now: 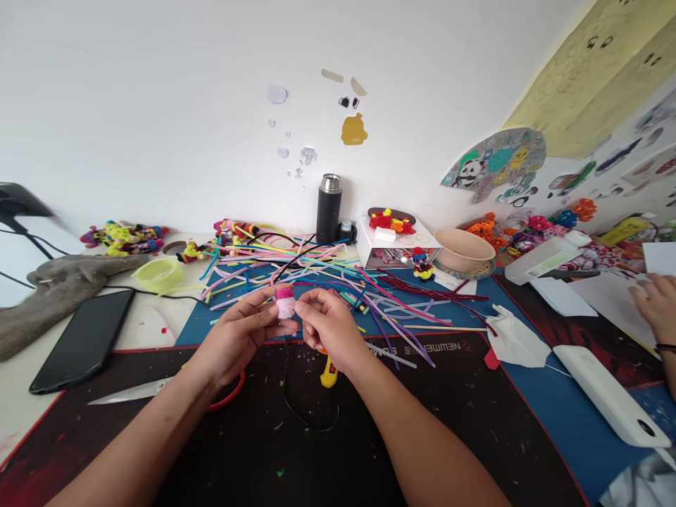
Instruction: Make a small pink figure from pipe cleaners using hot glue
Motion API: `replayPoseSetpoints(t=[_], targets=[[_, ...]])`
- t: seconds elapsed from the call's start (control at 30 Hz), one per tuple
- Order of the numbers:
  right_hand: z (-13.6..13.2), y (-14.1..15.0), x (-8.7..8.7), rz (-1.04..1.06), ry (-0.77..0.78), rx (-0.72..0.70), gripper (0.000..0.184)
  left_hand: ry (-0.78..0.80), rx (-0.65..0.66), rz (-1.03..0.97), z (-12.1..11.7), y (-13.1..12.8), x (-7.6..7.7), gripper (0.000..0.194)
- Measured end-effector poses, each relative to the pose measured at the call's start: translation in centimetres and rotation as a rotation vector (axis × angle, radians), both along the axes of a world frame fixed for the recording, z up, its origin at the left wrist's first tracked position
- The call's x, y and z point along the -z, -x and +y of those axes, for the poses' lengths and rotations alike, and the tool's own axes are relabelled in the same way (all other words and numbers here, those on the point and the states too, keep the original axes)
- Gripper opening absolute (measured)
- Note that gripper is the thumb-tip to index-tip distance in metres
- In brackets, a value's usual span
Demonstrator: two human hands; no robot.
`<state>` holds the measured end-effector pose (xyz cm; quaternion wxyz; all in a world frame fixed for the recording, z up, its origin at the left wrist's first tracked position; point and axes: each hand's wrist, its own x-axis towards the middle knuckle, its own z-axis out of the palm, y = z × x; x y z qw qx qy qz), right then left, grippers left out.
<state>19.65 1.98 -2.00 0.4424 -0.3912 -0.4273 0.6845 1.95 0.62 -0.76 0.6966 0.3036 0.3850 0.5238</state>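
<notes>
My left hand (pixel 237 331) is closed round a small fuzzy pipe-cleaner piece (pixel 286 304), magenta at the top and pale pink to white below. From the other side my right hand (pixel 332 327) pinches the piece's right edge between thumb and forefinger. Both hands are raised a little above the dark desk mat (pixel 296 458). Under my left wrist lie scissors (pixel 132 391), their red handle partly covered by the arm. A yellow craft knife (pixel 329 373) lies beneath my right hand, and a thin black cord (pixel 288 398) loops between the arms.
Loose coloured pipe cleaners (pixel 264 264) spread behind my hands. A black thermos (pixel 329 211), a white box (pixel 396 252) and a pink bowl (pixel 465 250) stand near the wall. Left is a phone (pixel 82 341); right, a white device (pixel 607 394) and another person's hand (pixel 658 306).
</notes>
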Motion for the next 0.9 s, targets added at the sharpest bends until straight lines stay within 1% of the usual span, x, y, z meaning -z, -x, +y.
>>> replayPoseSetpoints(t=[0.17,0.3,0.7,0.9], targets=[[0.05,0.04,-0.03,0.017,0.004,-0.004,0.040,-0.006,-0.003,0.011,0.09,0.06,0.14,0.042],[0.04,0.03,-0.10,0.004,0.008,-0.001,0.040,0.002,-0.004,0.020,0.12,0.13,0.25,0.043],[-0.08,0.05,-0.20,0.007,0.012,-0.012,0.040,0.036,0.037,-0.029,0.33,0.60,0.75,0.041],[-0.22,0.12,-0.21,0.007,0.024,-0.010,0.041,0.025,0.061,-0.045,0.39,0.70,0.83,0.039]])
